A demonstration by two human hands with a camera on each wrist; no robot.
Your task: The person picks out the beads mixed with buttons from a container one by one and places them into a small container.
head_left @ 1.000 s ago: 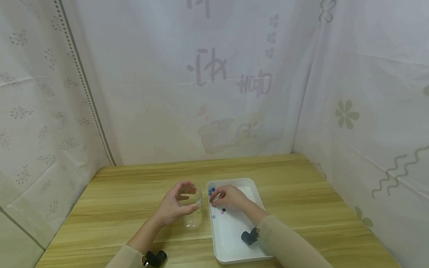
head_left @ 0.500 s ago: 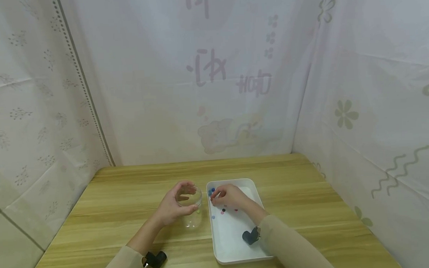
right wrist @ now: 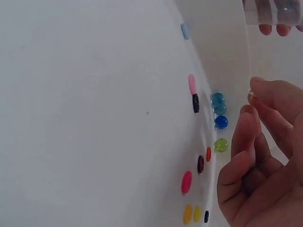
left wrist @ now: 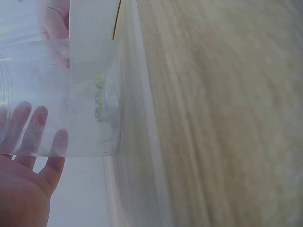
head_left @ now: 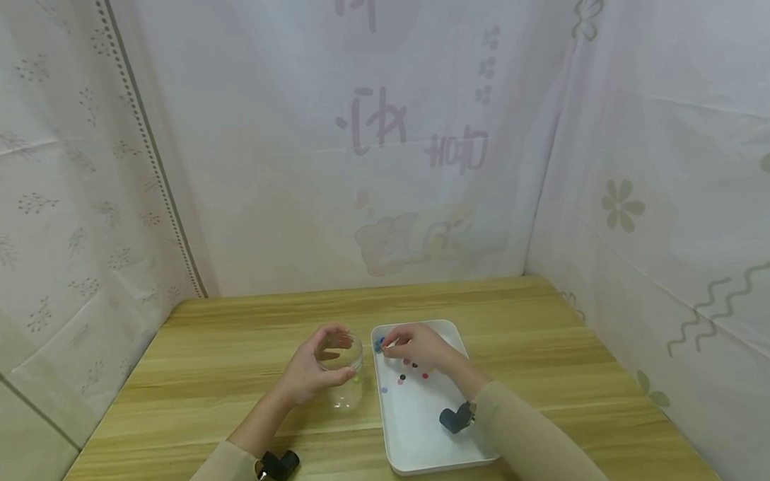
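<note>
My left hand [head_left: 316, 363] grips a clear jar [head_left: 346, 390] near its rim, thumb on one side and fingers round the other. Seen in the left wrist view, a few yellow-green and clear marbles [left wrist: 99, 98] lie at its bottom. Over the far left part of a white tray [head_left: 408, 445] is my right hand [head_left: 417, 347]. Its thumb and forefinger pinch a tiny pale thing [right wrist: 252, 93], mostly hidden; its kind I cannot tell. Near those fingers, in the right wrist view, lie teal marbles [right wrist: 218, 101], a blue marble [right wrist: 221, 122] and a green marble [right wrist: 221, 145].
Several buttons lie in the tray, among them a light blue button [right wrist: 185, 31], a pink button [right wrist: 191, 84], a crimson button [right wrist: 187, 182] and a yellow button [right wrist: 188, 214]. Jar and tray stand side by side on a wooden table [head_left: 236, 345]. Printed curtains [head_left: 282, 201] surround it.
My right hand has shifted slightly right and away from me, uncovering more buttons in the tray. The left hand and the jar have stayed in place.
</note>
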